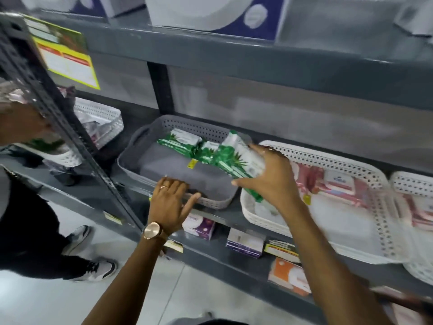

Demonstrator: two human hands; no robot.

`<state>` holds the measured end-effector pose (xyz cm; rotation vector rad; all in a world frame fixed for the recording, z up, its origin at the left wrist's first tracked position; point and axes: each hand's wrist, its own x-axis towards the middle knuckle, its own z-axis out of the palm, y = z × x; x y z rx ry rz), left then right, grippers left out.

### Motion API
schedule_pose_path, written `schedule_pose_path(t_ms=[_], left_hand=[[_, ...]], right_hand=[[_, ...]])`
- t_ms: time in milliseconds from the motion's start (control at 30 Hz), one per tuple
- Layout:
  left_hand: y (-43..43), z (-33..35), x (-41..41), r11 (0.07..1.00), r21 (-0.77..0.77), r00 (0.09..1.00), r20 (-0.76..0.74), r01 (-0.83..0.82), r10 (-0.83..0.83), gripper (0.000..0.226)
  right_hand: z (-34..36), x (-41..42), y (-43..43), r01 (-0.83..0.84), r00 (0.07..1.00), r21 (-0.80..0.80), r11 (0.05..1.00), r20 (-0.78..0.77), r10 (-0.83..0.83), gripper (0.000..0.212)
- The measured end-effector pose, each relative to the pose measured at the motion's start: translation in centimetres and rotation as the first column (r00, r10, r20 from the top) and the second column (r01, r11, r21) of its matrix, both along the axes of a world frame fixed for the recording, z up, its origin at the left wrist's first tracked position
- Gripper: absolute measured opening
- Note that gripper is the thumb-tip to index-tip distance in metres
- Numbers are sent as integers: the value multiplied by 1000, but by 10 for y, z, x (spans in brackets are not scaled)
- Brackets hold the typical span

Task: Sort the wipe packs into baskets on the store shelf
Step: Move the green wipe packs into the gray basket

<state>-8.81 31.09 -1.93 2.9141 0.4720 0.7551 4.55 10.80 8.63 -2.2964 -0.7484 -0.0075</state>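
Note:
A grey perforated basket (140, 146) stands on the middle shelf with green wipe packs (179, 141) lying along its far side. My right hand (269, 177) grips a green and white wipe pack (239, 156) tilted over the basket's right end. My left hand (169, 200), with a ring and a wristwatch, rests on the basket's near rim, fingers over the edge. To the right, a white perforated basket (328, 160) holds pink wipe packs (337, 184). Another white basket (412, 184) with pink packs is at the far right.
A white basket (103, 118) with packs sits on the shelf left of the dark upright post (70, 127). Another person stands at the left, arm (21, 125) raised, shoes (98, 270) on the floor. Boxed goods (246, 242) line the lower shelf. Large boxes (234, 15) fill the top shelf.

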Motion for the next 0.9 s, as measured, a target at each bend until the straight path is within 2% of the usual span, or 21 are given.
schedule_pose_path(t_ms=[133,267,400,467,600,733,900], left_hand=[[10,-11,0,999,44,996,85,24,-27,41],[9,-20,2,999,43,984,179,12,-19,36],[14,-25,3,998,41,973,223,50,-58,37],[12,-26,5,999,5,971,234,45,-45,40],[2,-25,10,996,-89,979,205,26,-7,41],[-15,-18,16,991,-130,993,118,34,-19,45],[-62,3,34,980,-88,973,164,179,-163,40]], right_hand=[[-10,10,78,-62,996,-172,983,47,71,96],[-30,22,112,-59,980,-423,904,146,133,92],[-51,25,117,-34,978,-498,866,162,132,78],[-53,25,117,-44,981,-490,870,143,130,79],[-46,24,108,-62,990,-377,924,92,104,90],[-36,26,85,-28,995,-207,978,90,48,75],[-26,30,35,79,995,-48,996,66,-76,56]])
